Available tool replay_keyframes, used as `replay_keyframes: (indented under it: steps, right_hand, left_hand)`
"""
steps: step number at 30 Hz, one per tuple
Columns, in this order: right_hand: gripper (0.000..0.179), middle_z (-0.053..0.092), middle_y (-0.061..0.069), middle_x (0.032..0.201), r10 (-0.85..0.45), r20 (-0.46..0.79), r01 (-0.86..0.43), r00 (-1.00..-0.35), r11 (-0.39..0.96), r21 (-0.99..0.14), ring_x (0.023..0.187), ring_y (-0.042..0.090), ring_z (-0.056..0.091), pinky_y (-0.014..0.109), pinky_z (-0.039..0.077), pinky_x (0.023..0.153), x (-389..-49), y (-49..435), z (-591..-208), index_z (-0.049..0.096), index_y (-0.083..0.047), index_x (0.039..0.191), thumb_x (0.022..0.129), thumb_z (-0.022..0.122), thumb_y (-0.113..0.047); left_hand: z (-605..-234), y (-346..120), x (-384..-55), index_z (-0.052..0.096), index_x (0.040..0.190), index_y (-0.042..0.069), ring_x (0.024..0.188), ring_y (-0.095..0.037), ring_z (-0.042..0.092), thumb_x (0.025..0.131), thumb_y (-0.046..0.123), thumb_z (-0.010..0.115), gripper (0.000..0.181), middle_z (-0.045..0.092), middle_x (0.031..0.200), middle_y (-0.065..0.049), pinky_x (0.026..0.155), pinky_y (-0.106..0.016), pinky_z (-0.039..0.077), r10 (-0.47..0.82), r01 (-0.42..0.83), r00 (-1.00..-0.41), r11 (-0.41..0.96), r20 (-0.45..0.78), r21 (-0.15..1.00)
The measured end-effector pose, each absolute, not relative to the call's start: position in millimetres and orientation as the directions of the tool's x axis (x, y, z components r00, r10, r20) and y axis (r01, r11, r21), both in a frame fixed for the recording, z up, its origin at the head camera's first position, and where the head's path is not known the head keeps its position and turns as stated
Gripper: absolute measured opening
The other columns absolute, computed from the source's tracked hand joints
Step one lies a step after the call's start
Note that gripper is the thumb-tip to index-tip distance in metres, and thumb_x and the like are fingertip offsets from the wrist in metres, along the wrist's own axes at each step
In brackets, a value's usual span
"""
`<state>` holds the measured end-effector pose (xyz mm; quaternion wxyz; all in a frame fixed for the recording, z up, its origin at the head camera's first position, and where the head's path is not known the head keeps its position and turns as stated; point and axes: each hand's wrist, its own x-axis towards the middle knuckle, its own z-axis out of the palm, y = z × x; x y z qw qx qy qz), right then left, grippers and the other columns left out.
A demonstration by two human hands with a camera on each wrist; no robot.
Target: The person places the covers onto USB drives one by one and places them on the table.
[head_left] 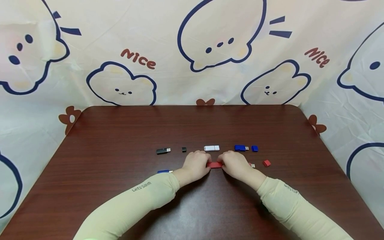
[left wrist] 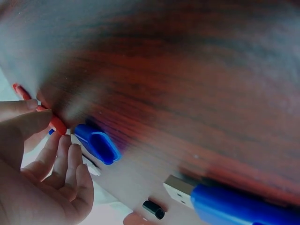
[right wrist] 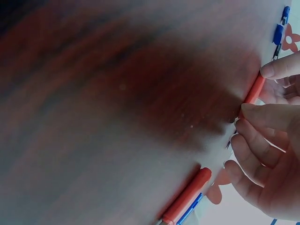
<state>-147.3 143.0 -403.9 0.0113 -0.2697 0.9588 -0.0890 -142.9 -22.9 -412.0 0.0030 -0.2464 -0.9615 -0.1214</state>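
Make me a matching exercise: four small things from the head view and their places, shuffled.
1. white USB stick
2. red cap
3. black cap
4. red USB stick nearest the white one

A. between black USB stick and white one
B. pinched by left hand and right hand
C. back row, between black cap and blue USB stick
D. right of the right hand

Pairs: 1C, 2D, 3A, 4B

A pale cloth (head_left: 168, 87) (printed with navy-outlined cartoon animals (head_left: 122, 84)) hangs behind and beside a wood-grained, reddish-brown table (head_left: 126, 128).
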Motion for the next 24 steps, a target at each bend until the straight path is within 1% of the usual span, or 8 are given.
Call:
replay_keyframes:
  steps: [5,10,15,20,24]
  right_hand:
    - [0.011,0.066,0.000,0.074,-0.516,0.024,-0.511,-0.856,0.841,-0.179,0.073,0.019,0.060,0.034,0.048,0.059,-146.9,143.1,-402.3,0.070,-0.013,0.079,0.073,0.071,-0.004]
    - [0.009,0.067,0.000,0.076,-0.502,0.003,-0.493,-0.865,0.849,-0.191,0.075,0.019,0.061,0.034,0.048,0.060,-147.4,144.9,-399.9,0.071,-0.013,0.083,0.075,0.071,-0.008]
    - [0.012,0.070,0.002,0.084,-0.486,-0.014,-0.471,-0.874,0.854,-0.221,0.080,0.018,0.064,0.034,0.051,0.064,-147.6,150.5,-394.9,0.071,-0.012,0.089,0.077,0.070,-0.009]
    - [0.015,0.071,0.005,0.093,-0.446,-0.024,-0.431,-0.894,0.875,-0.220,0.088,0.024,0.065,0.037,0.052,0.067,-150.0,162.6,-385.6,0.070,-0.010,0.094,0.079,0.071,-0.011]
    - [0.018,0.070,0.009,0.097,-0.396,-0.012,-0.385,-0.918,0.899,-0.208,0.090,0.027,0.065,0.040,0.052,0.067,-154.3,177.3,-378.3,0.070,-0.008,0.097,0.079,0.070,-0.011]
  left_hand:
    - [-411.2,-24.0,-142.8,0.069,0.081,0.018,0.078,-0.017,0.061,0.077,0.025,0.072,0.008,0.067,0.081,0.003,0.065,-0.030,0.045,0.468,0.470,-0.881,0.852,0.066,0.229]
    - [-409.3,-24.3,-144.2,0.069,0.081,0.018,0.077,-0.016,0.060,0.079,0.026,0.070,0.008,0.067,0.081,0.003,0.066,-0.031,0.044,0.459,0.457,-0.887,0.853,0.055,0.254]
    - [-406.6,-22.3,-146.6,0.069,0.082,0.019,0.078,-0.015,0.060,0.081,0.027,0.069,0.008,0.067,0.081,0.004,0.067,-0.031,0.045,0.457,0.453,-0.888,0.851,0.052,0.266]
    - [-401.4,-15.6,-150.0,0.069,0.086,0.019,0.083,-0.015,0.061,0.082,0.026,0.066,0.009,0.067,0.086,0.003,0.070,-0.031,0.046,0.458,0.451,-0.888,0.849,0.040,0.277]
    - [-397.0,-7.0,-153.8,0.069,0.091,0.018,0.089,-0.016,0.061,0.084,0.026,0.065,0.012,0.068,0.091,0.003,0.074,-0.032,0.046,0.452,0.442,-0.892,0.856,0.028,0.270]
